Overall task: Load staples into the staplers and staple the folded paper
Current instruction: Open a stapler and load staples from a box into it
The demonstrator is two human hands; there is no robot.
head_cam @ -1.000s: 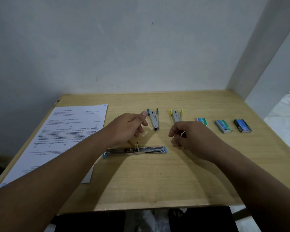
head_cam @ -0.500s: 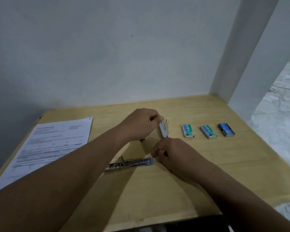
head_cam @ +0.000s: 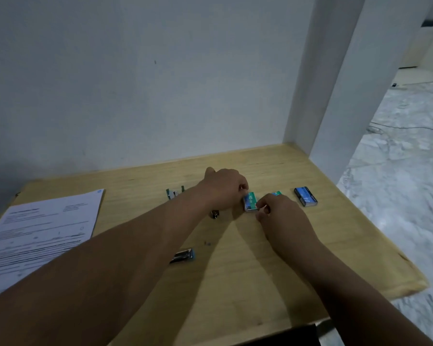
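My left hand (head_cam: pixel 225 188) pinches the far end of a green staple box (head_cam: pixel 251 200) that lies on the wooden table (head_cam: pixel 323 245). My right hand (head_cam: pixel 281 217) has its curled fingertips on the near end of the same box. A second green box (head_cam: pixel 277 194) peeks out behind my right hand, and a blue box (head_cam: pixel 305 196) lies further right. A green-tipped stapler (head_cam: pixel 174 193) lies behind my left forearm. The blue stapler (head_cam: pixel 184 255) lies opened, mostly hidden under my left arm. A dark stapler tip (head_cam: pixel 215 215) shows below my left hand. The printed paper (head_cam: pixel 40 228) lies at the left.
A white wall runs along the table's back edge and a white pillar (head_cam: pixel 328 96) stands at its back right corner. The table's right edge drops to a marble floor (head_cam: pixel 398 196). Small dark specks (head_cam: pixel 207 243) lie mid-table.
Both hands have moved right, from the staplers to the nearest green staple box, and have closed on its two ends. The camera has swung to the right and upward.
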